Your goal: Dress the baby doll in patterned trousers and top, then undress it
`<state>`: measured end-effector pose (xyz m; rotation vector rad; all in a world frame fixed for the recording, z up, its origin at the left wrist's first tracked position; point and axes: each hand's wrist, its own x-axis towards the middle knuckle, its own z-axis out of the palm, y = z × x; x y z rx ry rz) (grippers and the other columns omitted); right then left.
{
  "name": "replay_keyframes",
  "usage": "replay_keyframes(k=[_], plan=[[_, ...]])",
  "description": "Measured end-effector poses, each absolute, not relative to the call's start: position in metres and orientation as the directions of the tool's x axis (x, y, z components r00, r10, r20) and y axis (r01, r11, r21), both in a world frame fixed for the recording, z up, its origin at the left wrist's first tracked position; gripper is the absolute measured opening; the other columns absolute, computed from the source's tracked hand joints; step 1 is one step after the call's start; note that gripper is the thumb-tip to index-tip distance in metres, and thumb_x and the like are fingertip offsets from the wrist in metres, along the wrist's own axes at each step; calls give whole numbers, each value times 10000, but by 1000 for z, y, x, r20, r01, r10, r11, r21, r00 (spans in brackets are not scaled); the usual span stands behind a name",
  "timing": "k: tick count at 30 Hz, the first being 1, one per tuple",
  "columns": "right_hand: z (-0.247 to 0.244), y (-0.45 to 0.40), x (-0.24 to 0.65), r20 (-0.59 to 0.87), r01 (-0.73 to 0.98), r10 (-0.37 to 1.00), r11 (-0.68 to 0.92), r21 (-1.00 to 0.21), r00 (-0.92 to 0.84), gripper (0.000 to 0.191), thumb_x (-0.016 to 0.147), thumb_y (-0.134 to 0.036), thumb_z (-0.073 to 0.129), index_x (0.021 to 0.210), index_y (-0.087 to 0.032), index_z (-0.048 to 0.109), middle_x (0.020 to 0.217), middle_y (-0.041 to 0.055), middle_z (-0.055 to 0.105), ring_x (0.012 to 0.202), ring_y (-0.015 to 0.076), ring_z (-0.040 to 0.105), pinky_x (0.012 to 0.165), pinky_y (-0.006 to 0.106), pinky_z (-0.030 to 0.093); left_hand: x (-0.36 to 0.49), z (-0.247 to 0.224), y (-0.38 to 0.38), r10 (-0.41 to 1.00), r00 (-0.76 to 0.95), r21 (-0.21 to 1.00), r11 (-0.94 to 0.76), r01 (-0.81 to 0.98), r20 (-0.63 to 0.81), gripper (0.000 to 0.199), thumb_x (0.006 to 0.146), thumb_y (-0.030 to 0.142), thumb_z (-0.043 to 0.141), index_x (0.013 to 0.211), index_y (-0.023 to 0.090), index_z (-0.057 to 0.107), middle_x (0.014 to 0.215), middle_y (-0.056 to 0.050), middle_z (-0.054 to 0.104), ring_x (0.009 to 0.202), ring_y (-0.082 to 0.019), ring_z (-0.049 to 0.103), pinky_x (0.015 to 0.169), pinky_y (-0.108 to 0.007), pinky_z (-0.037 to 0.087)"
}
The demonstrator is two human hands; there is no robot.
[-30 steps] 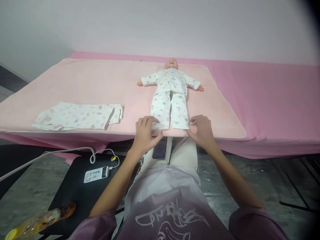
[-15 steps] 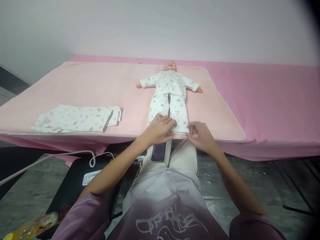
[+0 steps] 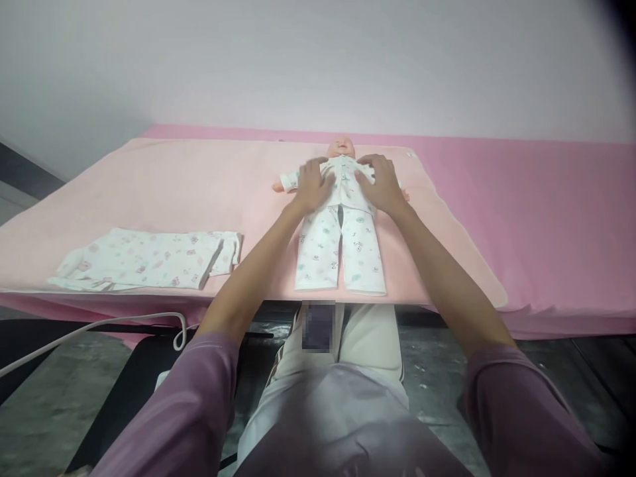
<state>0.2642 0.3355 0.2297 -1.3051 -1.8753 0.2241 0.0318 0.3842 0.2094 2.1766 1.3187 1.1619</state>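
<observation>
A baby doll (image 3: 342, 146) lies on its back, arms spread to the sides. It wears a white patterned buttoned top (image 3: 342, 188) and matching trousers (image 3: 318, 255), whose legs lie straight toward me. My left hand (image 3: 315, 185) is on the top's chest at the left, fingers apart. On the right side of the chest is my right hand (image 3: 381, 182), its thumb and fingers spread. Both hands rest at or just above the cloth near the doll's shoulders; whether they press on it I cannot tell. Parts of the sleeves are hidden behind them.
Folded white printed clothes (image 3: 144, 260) lie on the left of the peach mat (image 3: 263, 218). The mat covers part of a pink cloth (image 3: 546, 218) on the table. A blurred phone-like object (image 3: 318, 326) is on my lap. A white cable (image 3: 124, 321) hangs over a black chair at lower left.
Both hands have left the trouser cuffs and moved up to the doll's chest, with fingers opened. The trouser legs now lie uncovered. The view has shifted slightly.
</observation>
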Motion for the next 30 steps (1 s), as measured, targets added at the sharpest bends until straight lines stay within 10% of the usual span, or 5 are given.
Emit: replay_keyframes(k=[5, 8, 12, 16, 30], plan=[[176, 376, 247, 390, 671, 893, 431, -604, -223, 894, 1127, -831, 352, 1794, -240, 421, 1925, 112, 282, 1813, 388, 177, 1486, 683, 142, 22, 161, 384, 878, 367, 809, -444, 384, 308, 654, 1199, 607, 388, 1773, 295, 351, 1951, -105, 216, 1838, -261, 157, 1489, -513, 210], [160, 362, 254, 371, 618, 899, 432, -657, -235, 872, 1130, -825, 376, 1831, -307, 367, 1959, 46, 189, 1840, 352, 97, 1499, 644, 133, 8, 162, 371, 862, 395, 759, -480, 440, 317, 648, 1193, 622, 387, 1776, 337, 377, 1929, -86, 293, 1829, -271, 198, 1482, -540, 223], [158, 337, 278, 498, 568, 841, 521, -637, -212, 686, 1162, -723, 449, 1704, -311, 533, 1855, 102, 433, 1751, 337, 366, 1452, 605, 300, 5, 184, 354, 906, 202, 694, -416, 588, 373, 544, 1188, 579, 431, 1560, 222, 604, 1641, -185, 645, 1561, -338, 586, 1327, -548, 444], [157, 324, 300, 450, 613, 884, 287, -736, 126, 510, 1109, -685, 573, 1317, -232, 679, 1354, 163, 770, 1189, 335, 742, 1103, 535, 587, 4, 199, 348, 983, -12, 698, -120, 706, 182, 458, 1183, 581, 442, 1234, 197, 686, 1332, -183, 803, 1279, -373, 732, 1198, -529, 490], [164, 324, 304, 231, 741, 971, 194, -643, -54, 451, 1147, -499, 411, 796, -235, 517, 965, 89, 748, 941, 275, 671, 844, 373, 440, -9, 195, 363, 993, 108, 610, -118, 783, 52, 475, 1181, 450, 465, 821, 217, 669, 1035, -138, 825, 986, -324, 754, 877, -371, 506]])
